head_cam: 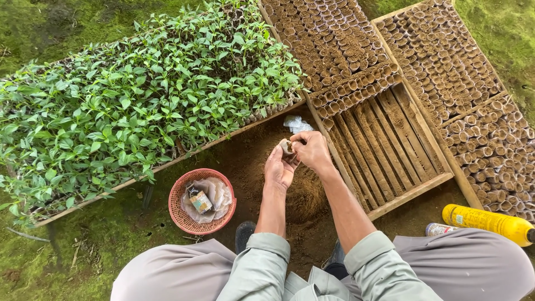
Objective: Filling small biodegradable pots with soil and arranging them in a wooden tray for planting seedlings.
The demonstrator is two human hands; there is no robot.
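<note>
Above a mound of brown soil (304,192), a small seedling pot (286,146) sits mostly hidden in the left hand (278,167), cupped closed around it; the right hand (312,151) pinches its rim, fingertips out of sight. Just beyond lies a wooden slatted tray (390,147) partly filled with pots, flanked by green seedlings (139,100), a red basket (178,214) and a yellow canister (490,222) on mossy ground.

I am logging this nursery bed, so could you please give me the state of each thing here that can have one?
Small pot: held between both hands over the soil.
Left hand: cupped under the pot.
Right hand: fingers closed at the pot's rim.
Slatted tray: mostly bare, a few rows filled.
Seedling tray: full, leafy.
Pink basket: upright, holding a small jar.
Yellow can: lying on its side.
</note>
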